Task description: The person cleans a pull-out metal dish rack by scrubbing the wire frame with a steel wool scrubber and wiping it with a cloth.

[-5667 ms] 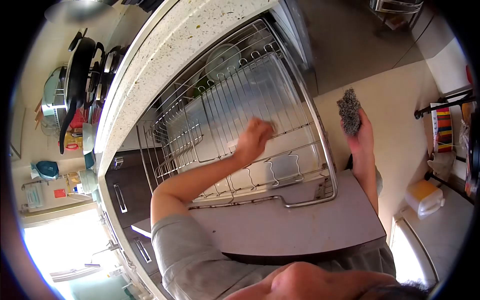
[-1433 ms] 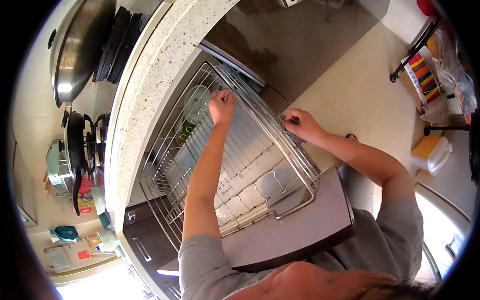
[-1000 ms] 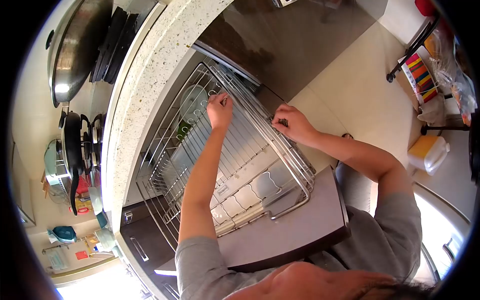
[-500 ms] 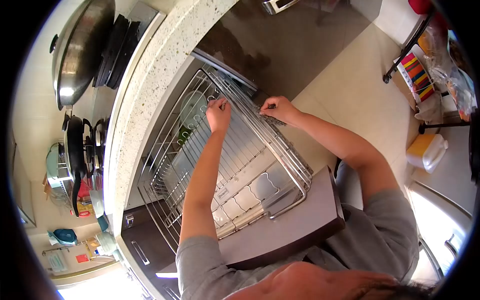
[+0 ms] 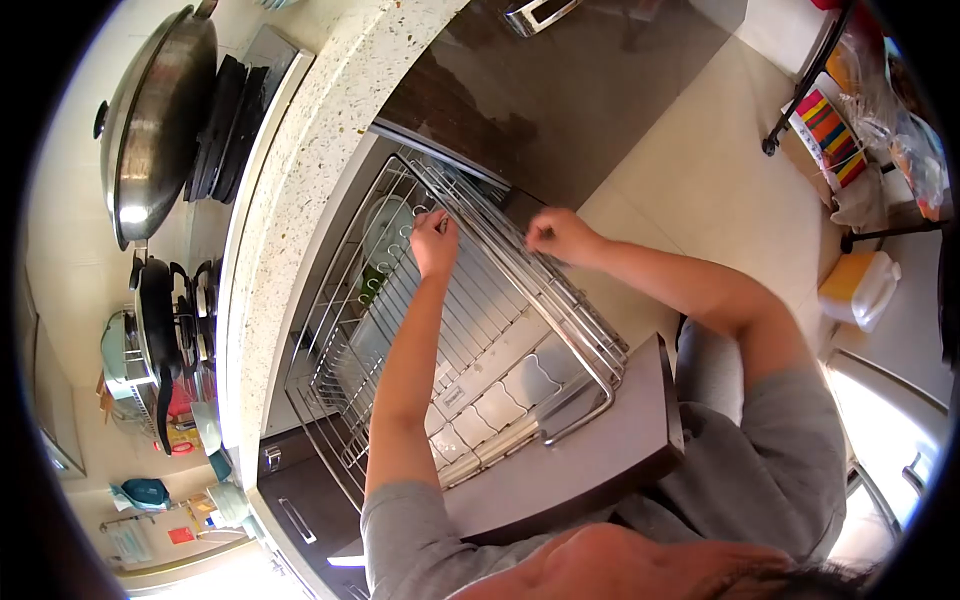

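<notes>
A wire rack (image 5: 478, 318) sits tilted in the open drawer, its near front edge over the grey drawer front (image 5: 600, 440). My left hand (image 5: 434, 243) is closed on the rack's wires near its far end. Just right of the rack's long outer rail, my right hand (image 5: 563, 238) is closed and blurred by motion. It holds the dark steel wool pad, mostly hidden under its fingers. Inside the drawer, beyond the wires, a pale plate (image 5: 385, 222) shows.
A speckled countertop (image 5: 300, 160) runs along the left, with a large wok (image 5: 165, 125) and a black pan (image 5: 155, 320) beyond it. A dark cabinet front (image 5: 520, 90) stands ahead. On the right are a yellow container (image 5: 858, 288) and a striped box (image 5: 828, 138).
The steel wool, earlier held up over the floor, is now at the rack's outer rail. My left hand has gone to the far end, and the rack has tilted. Lately my right hand shifts slightly along the rail.
</notes>
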Demonstrator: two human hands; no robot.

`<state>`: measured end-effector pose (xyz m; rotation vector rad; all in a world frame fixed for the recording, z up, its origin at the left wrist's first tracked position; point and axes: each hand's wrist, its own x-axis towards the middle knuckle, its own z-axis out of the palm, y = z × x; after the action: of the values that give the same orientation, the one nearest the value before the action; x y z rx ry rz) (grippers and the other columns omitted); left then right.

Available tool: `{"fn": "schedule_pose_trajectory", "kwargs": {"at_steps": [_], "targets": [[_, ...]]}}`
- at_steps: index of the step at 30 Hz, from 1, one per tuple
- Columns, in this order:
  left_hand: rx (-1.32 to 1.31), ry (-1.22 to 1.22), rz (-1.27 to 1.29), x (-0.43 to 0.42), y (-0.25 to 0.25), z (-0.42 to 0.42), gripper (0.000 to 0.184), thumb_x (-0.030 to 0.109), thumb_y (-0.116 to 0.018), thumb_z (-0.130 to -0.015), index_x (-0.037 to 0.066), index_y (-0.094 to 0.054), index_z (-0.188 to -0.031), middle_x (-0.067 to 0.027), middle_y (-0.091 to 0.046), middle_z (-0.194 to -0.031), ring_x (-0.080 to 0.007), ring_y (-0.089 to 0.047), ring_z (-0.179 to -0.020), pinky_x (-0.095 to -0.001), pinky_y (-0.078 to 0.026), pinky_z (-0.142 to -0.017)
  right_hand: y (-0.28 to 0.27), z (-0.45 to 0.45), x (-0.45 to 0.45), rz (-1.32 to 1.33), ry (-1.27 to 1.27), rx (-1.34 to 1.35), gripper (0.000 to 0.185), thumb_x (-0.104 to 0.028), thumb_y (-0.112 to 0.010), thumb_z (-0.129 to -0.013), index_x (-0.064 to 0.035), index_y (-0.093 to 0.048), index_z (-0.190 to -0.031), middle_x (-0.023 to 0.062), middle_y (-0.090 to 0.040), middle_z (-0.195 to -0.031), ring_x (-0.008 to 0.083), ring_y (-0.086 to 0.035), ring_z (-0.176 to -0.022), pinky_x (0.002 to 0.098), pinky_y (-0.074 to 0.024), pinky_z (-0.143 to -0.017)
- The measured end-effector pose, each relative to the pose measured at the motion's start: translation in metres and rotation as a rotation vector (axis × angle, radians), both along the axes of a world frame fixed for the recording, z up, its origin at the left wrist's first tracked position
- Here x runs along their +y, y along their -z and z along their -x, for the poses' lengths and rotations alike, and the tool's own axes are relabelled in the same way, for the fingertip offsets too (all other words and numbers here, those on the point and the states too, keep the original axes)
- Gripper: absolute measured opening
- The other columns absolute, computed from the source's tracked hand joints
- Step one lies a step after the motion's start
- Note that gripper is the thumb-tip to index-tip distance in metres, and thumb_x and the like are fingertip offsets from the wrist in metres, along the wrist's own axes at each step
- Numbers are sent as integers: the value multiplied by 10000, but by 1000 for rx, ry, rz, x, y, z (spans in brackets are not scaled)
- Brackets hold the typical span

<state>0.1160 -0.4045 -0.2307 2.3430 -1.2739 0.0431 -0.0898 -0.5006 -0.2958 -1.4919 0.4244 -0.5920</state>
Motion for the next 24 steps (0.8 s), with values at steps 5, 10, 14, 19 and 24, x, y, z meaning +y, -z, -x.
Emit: {"fn": "schedule_pose_trajectory", "kwargs": {"at_steps": [5,10,14,19,24], "targets": [[49,15,120,2,3,8,145,124,-580,-728,-20,-571,-736,-144,-521,-721,-298,-514,-664,-355,-405,-600,-5,20,5,0,-114,135,89,-100,-654,-686,-28,-608,-710,108,-602,-756,216,-576,-771,302,-443,-707],[-57,75,121,-5,-1,-6,186,120,-562,-761,-15,-534,-637,-156,-463,-614,-323,-474,-589,-398,-367,-531,-1,-33,-5,151,145,56,99,-134,-660,-682,-62,-621,-738,114,-605,-762,204,-575,-759,323,-430,-678],[-116,148,111,-24,12,-42,126,50,-551,-681,8,-598,-789,-150,-558,-776,-316,-545,-715,-367,-446,-644,-13,40,11,-14,-92,190,125,-155,-661,-710,-49,-621,-762,106,-605,-791,190,-570,-771,298,-430,-688],[44,88,101,-9,47,-18,104,14,-460,-765,-13,-560,-759,-99,-586,-729,-185,-578,-665,-277,-461,-580,-46,88,30,-553,45,218,129,-129,-646,-741,-28,-616,-814,55,-607,-784,136,-559,-741,254,-430,-667],[219,357,9,55,4,104,101,39,-621,-728,4,-577,-812,-84,-571,-799,-174,-563,-686,-256,-455,-594,-57,77,29,-938,318,-139,121,-97,-623,-770,-22,-605,-863,36,-599,-787,96,-539,-712,213,-419,-630]]}}
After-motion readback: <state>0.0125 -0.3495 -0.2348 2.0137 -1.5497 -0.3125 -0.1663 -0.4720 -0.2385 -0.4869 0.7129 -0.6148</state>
